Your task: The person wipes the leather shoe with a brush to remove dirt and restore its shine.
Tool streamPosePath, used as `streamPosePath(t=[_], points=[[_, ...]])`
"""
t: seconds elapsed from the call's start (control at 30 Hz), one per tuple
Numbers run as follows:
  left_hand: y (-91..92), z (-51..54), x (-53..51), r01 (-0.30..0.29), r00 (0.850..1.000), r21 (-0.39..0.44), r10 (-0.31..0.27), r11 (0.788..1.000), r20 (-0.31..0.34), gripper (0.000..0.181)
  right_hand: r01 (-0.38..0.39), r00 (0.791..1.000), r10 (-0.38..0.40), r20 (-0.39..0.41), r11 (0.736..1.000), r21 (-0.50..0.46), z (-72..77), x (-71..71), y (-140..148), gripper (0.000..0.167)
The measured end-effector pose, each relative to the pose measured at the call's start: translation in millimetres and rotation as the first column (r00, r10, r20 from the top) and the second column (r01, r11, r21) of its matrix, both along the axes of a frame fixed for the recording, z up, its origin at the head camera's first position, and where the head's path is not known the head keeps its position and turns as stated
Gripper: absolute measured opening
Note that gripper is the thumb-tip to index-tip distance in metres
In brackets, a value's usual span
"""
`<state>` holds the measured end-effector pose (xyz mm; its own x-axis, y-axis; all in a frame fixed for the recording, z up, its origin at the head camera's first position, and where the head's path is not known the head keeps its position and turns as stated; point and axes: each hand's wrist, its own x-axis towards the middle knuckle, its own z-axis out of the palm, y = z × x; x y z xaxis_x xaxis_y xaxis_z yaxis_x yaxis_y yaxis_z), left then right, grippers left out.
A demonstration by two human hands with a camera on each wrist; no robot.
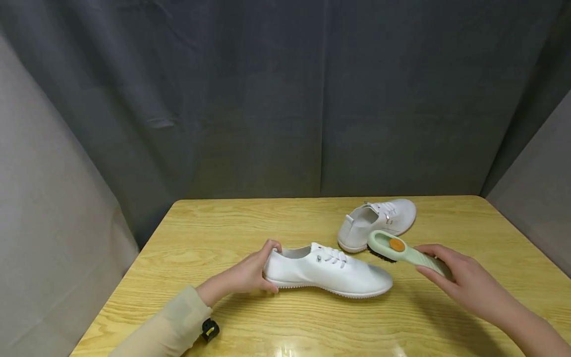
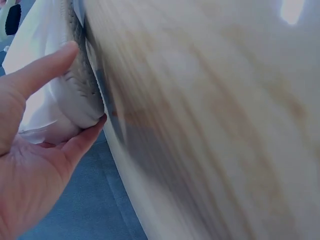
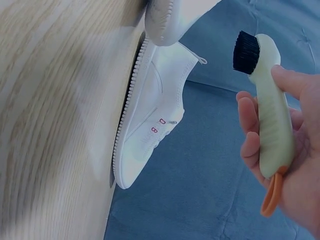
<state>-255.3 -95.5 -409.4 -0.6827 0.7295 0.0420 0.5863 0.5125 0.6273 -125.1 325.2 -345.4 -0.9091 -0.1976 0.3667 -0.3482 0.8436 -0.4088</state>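
My left hand (image 1: pixel 254 270) grips the heel of a white lace-up shoe (image 1: pixel 330 272), whose toe points right. In the left wrist view the thumb lies against the sole's edge and a finger curls round the heel. My right hand (image 1: pixel 464 277) holds a pale green shoe brush (image 1: pixel 412 254) by its handle, black bristles down, to the right of that shoe's toe and apart from it. An orange button (image 1: pixel 396 245) sits on the brush's top; an orange loop (image 3: pixel 272 195) hangs from its end in the right wrist view.
The second white shoe (image 1: pixel 379 223) stands farther back on the wooden table (image 1: pixel 223 223), toe pointing away to the right, just behind the brush head. A small black object (image 1: pixel 209 329) shows at the left sleeve. Dark curtains (image 1: pixel 267 99) hang behind the table's far edge.
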Motion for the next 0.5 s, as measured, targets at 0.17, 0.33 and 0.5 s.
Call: streamPosePath(t=[0.17,0.33,0.5], points=[[-1.6,-0.7,2.4,0.036,0.999,-0.019,-0.036,0.999,0.010,0.073,0.017,1.000,-0.017,0.017,1.000,0.002,1.9,-0.2,0.2,0.031],[-2.4,-0.8,2.9,0.055,0.998,-0.010,-0.055,0.998,0.033,0.068,0.037,0.999,-0.037,0.029,0.999,0.003,2.3,0.2,0.6,0.031],[-0.9,-0.5,5.0,0.028,1.000,-0.013,-0.028,1.000,0.001,0.068,0.027,0.999,-0.027,0.023,1.000,0.001,2.3,-0.7,0.5,0.030]])
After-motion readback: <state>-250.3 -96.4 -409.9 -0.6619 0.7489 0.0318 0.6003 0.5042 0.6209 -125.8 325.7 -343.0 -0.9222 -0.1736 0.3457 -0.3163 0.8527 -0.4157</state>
